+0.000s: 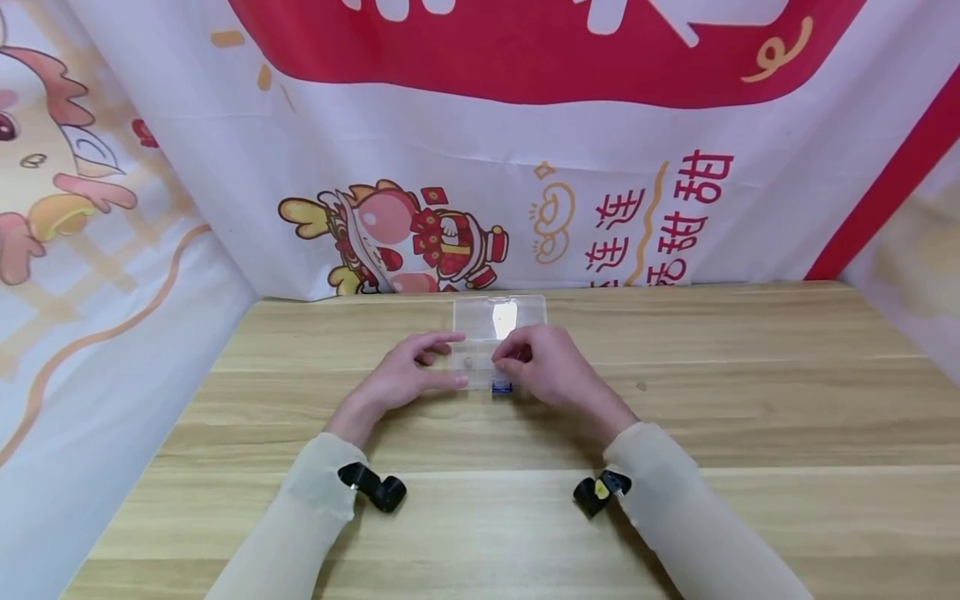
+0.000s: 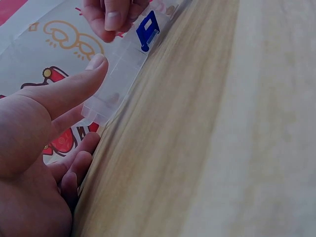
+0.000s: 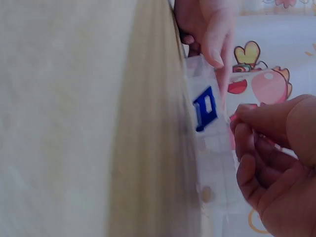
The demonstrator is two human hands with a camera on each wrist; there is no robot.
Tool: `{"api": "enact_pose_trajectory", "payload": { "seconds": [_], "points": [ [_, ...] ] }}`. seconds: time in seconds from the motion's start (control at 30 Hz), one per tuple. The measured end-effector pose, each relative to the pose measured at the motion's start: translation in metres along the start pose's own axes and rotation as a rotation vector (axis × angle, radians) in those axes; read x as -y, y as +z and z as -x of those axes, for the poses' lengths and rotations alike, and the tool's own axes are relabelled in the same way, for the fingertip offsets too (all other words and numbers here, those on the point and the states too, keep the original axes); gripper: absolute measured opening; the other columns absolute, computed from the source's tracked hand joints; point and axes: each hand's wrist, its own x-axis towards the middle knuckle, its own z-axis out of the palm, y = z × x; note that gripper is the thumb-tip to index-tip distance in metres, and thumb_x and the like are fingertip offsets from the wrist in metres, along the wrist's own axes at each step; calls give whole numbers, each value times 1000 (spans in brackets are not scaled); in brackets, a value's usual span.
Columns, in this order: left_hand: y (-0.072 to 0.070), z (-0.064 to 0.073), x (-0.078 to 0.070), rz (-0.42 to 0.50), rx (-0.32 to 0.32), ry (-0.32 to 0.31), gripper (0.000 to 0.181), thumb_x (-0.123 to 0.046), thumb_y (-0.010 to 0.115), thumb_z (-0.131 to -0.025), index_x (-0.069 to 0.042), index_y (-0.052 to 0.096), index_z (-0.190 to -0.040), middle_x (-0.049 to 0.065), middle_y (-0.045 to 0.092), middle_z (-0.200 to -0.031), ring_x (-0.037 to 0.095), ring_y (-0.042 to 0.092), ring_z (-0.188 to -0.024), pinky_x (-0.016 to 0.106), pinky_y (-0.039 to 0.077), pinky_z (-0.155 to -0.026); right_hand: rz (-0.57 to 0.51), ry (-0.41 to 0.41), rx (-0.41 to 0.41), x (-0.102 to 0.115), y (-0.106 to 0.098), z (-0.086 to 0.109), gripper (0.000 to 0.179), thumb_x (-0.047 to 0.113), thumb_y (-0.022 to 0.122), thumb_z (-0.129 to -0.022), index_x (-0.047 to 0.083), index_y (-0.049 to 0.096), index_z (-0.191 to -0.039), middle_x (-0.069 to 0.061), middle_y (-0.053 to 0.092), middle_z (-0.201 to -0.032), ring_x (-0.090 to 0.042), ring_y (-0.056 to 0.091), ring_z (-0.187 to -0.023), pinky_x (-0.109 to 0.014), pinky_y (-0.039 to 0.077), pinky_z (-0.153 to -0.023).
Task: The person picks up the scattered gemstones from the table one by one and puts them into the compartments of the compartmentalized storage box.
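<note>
A clear plastic compartment box (image 1: 480,385) lies on the table with its lid (image 1: 474,317) raised at the back. On its front wall hangs a blue latch (image 1: 502,387). My left hand (image 1: 397,375) grips the box's left end, the thumb at the front corner and the index finger toward the back. My right hand (image 1: 551,362) is over the right part of the box, thumb and index finger brought together and the other fingers curled. Whether anything tiny is between those fingertips cannot be seen. A small roundish brownish thing (image 3: 206,193) shows through the box wall.
The wooden table (image 1: 480,517) runs back to a printed cloth (image 1: 450,133). A small dark spot (image 1: 641,386) is on the tabletop right of the box. Black wrist cameras (image 1: 386,493) sit at both sleeves.
</note>
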Motion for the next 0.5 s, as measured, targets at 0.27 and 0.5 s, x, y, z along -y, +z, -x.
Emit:
{"api": "enact_pose_trajectory", "payload": {
  "seconds": [0.27,0.5],
  "points": [
    [1,0,0,-2,-2,-3,68,-40,88,-86,-37,60,-148,4,57,-148,31,46,-132,54,39,-113,-10,-48,16,-9,-25,4,10,19,73,-101,16,81,-108,1,73,-102,-20,63,-95,-36,55,-84],
    [1,-1,0,5,2,0,68,-38,89,-86,-37,60,-148,4,57,-148,30,46,-131,54,39,-113,6,-71,42,-21,-50,8,10,16,75,-99,15,80,-108,-1,73,-101,-22,61,-94,-37,52,-84]
  ]
}}
